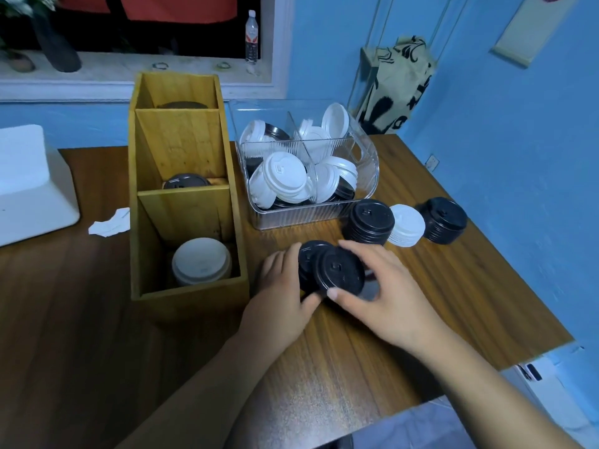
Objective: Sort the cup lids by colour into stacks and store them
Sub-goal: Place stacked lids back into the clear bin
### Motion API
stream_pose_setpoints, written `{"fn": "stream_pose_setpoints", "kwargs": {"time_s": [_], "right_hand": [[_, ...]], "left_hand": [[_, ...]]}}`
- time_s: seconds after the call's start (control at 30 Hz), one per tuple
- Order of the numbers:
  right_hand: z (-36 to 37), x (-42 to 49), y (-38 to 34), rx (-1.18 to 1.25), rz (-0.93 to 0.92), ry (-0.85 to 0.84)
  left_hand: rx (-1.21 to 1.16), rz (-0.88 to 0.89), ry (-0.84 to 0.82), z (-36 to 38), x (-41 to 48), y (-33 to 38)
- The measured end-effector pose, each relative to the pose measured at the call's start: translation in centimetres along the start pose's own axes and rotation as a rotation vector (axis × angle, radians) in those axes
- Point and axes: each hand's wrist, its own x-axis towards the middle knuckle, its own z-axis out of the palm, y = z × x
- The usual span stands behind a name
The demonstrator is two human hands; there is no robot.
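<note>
Both hands hold a small stack of black lids (337, 270) just above the table, its top lids slid askew. My left hand (280, 293) grips the stack's left side and my right hand (379, 286) curls over its right side, thumb on the front rim. Behind them stand a black stack (369, 222), a white stack (407, 225) and another black stack (445, 220). A clear plastic bin (366, 157) holds several mixed white and black lids. The wooden organiser (184, 218) holds a white stack (201, 261) in front and black lids (186, 182) in the middle compartment.
The wooden table (421, 303) ends close on the right and at the near right. A white foam block (29, 183) sits at the left, with crumpled paper (108, 223) beside the organiser. A patterned bag (398, 85) hangs on the blue wall.
</note>
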Motion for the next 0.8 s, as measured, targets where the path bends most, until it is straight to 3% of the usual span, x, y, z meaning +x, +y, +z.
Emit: {"fn": "stream_pose_setpoints", "kwargs": {"time_s": [0.27, 0.6, 0.8], "right_hand": [[1.4, 4.8, -0.1, -0.079, 0.017, -0.168], [0.8, 6.5, -0.2, -0.235, 0.017, -0.278], [-1.2, 8.0, -1.0, -0.167, -0.029, -0.409]], "left_hand": [[-0.059, -0.062, -0.008, -0.1, -0.2, 0.2], [-0.014, 0.008, 0.009, 0.0, -0.1, 0.0], [-0.024, 0.018, 0.023, 0.0, -0.1, 0.0]]}}
